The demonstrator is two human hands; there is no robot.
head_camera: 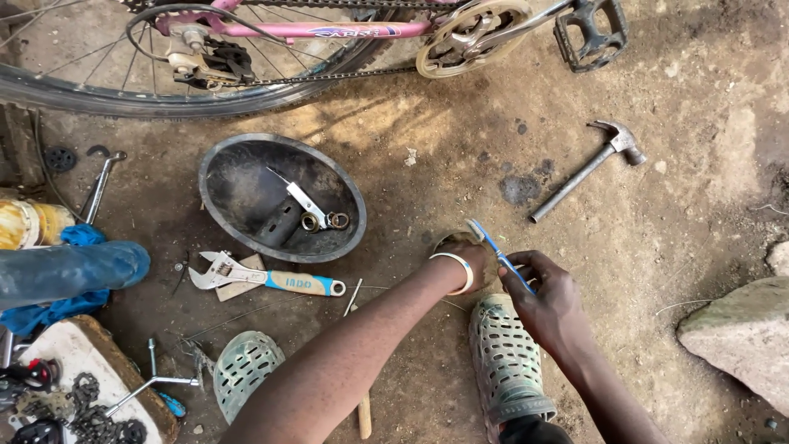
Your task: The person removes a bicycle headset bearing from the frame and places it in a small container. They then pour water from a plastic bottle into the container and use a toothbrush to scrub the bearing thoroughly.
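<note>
Both hands grip: right hand (544,296) a blue-handled tool (501,256), left hand (470,261) a small tin (457,239), near a hammer (585,168).

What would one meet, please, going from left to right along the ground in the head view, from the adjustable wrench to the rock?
Adjustable wrench → left hand → right hand holding a blue-handled tool → claw hammer → grey rock.

A: Where is the basin (238,185)?
B: On the ground, before the bicycle wheel (123,90). An adjustable wrench (267,279) lies just before it; a hammer (585,168) lies well right.
</note>
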